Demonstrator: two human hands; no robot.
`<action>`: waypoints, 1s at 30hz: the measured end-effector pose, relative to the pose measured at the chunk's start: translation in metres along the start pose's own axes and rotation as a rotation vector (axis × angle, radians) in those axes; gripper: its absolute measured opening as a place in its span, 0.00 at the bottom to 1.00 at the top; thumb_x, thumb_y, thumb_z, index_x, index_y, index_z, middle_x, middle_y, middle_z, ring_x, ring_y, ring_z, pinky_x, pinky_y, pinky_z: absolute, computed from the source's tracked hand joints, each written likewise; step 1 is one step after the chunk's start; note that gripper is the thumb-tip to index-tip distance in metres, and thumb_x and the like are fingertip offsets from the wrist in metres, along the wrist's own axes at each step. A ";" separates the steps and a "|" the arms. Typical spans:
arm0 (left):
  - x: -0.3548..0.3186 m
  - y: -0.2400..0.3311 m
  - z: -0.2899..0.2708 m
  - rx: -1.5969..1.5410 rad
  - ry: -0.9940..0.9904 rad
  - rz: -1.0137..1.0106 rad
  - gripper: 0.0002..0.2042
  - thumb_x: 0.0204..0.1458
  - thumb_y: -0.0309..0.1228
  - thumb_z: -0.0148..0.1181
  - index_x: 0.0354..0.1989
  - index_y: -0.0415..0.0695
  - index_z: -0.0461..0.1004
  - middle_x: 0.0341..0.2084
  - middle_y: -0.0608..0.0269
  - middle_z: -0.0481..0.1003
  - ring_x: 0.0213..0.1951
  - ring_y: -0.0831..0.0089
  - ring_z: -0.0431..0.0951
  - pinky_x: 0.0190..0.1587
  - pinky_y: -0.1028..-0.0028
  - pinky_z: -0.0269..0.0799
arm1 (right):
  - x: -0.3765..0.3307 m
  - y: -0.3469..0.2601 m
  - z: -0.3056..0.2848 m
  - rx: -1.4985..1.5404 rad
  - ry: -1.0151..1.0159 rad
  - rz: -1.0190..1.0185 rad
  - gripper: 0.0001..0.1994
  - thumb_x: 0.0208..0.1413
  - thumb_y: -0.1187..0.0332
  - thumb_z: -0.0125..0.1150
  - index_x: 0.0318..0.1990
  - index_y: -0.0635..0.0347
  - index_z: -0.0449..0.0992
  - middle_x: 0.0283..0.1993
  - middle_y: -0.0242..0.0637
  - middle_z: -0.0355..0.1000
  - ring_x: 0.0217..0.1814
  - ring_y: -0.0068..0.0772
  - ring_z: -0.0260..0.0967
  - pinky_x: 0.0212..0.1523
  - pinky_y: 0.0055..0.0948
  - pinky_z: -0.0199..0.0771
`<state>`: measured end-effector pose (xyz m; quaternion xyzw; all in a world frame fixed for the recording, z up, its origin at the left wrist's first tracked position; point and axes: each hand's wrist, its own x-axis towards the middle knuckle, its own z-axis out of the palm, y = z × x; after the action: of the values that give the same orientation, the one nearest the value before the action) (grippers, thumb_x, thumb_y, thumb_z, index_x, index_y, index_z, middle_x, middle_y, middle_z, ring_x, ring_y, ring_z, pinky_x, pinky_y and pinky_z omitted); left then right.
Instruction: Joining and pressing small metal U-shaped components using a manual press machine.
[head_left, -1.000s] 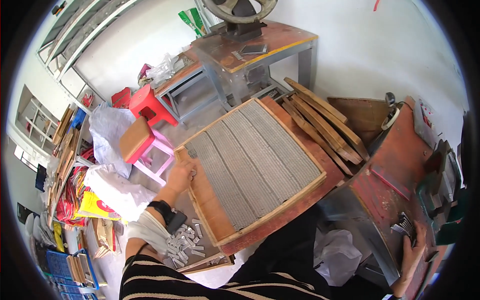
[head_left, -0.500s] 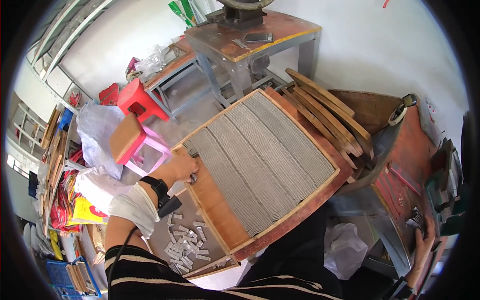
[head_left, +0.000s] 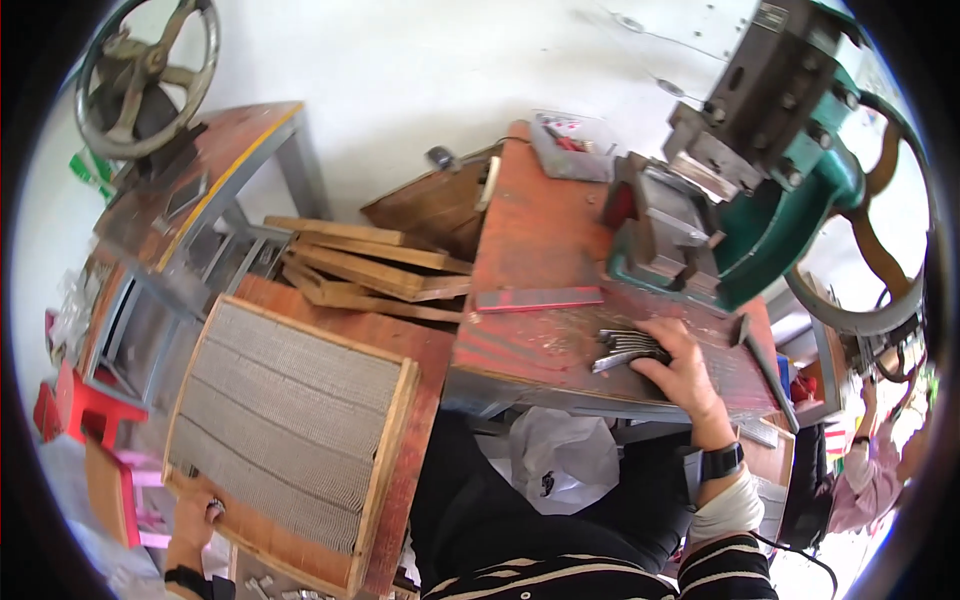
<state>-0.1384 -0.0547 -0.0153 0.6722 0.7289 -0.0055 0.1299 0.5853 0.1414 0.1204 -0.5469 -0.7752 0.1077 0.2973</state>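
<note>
My right hand point(head_left: 682, 372) rests on the red worktop, thumb and fingers closed round one end of a fanned bunch of short, shiny metal strips point(head_left: 630, 348). My left hand point(head_left: 196, 515) is at the near-left corner of a shallow wooden tray point(head_left: 385, 470). Its fingers are curled, with a bit of shiny metal showing at them; what they hold is unclear. Closely packed grey metal pieces point(head_left: 285, 400) stand in long rows in the tray, and a bare wooden strip shows along its near side. Loose small metal pieces point(head_left: 262, 588) lie below the tray, partly cut off.
A green hand press point(head_left: 745, 255) with a large wheel stands on the worktop point(head_left: 535, 235). Near it are a hammer point(head_left: 765, 370), a flat red-edged bar point(head_left: 540, 299) and a plastic bin point(head_left: 572, 148). Stacked wooden frames point(head_left: 370, 265) lie behind the tray. Another person's pink sleeve point(head_left: 865, 490) shows at right.
The view has swung right, bringing the press and my right hand well into sight. My right hand still has the metal strips at the worktop; my left stays by the tray's edge.
</note>
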 end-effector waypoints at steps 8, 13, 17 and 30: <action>0.015 0.054 -0.015 -0.236 0.351 -0.170 0.10 0.40 0.14 0.57 0.33 0.36 0.73 0.27 0.47 0.73 0.33 0.50 0.73 0.38 0.61 0.68 | -0.007 0.014 -0.010 0.017 0.030 -0.078 0.19 0.41 0.74 0.69 0.45 0.60 0.77 0.45 0.43 0.73 0.48 0.48 0.68 0.51 0.40 0.69; 0.068 0.213 -0.096 -0.286 0.557 0.160 0.11 0.42 0.15 0.60 0.36 0.36 0.73 0.29 0.50 0.75 0.32 0.55 0.76 0.37 0.64 0.71 | -0.008 0.016 -0.017 0.078 0.004 -0.161 0.21 0.38 0.74 0.71 0.45 0.58 0.77 0.44 0.42 0.73 0.48 0.48 0.68 0.50 0.41 0.70; 0.153 0.408 -0.114 -0.476 0.458 0.648 0.10 0.48 0.24 0.63 0.39 0.40 0.74 0.29 0.51 0.74 0.33 0.52 0.75 0.35 0.60 0.71 | -0.014 0.020 -0.017 0.102 -0.035 -0.159 0.21 0.37 0.74 0.71 0.45 0.57 0.78 0.45 0.40 0.73 0.49 0.46 0.68 0.52 0.41 0.68; 0.210 0.604 -0.085 -0.562 -0.140 1.021 0.22 0.44 0.42 0.68 0.42 0.39 0.76 0.32 0.50 0.75 0.36 0.51 0.74 0.40 0.61 0.70 | -0.012 0.025 -0.019 0.171 0.117 -0.087 0.39 0.36 0.75 0.74 0.61 0.61 0.62 0.57 0.50 0.65 0.59 0.55 0.64 0.56 0.42 0.69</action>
<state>0.4254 0.2242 0.1262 0.8760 0.2760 0.2066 0.3372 0.6184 0.1371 0.1187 -0.4909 -0.7673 0.1284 0.3921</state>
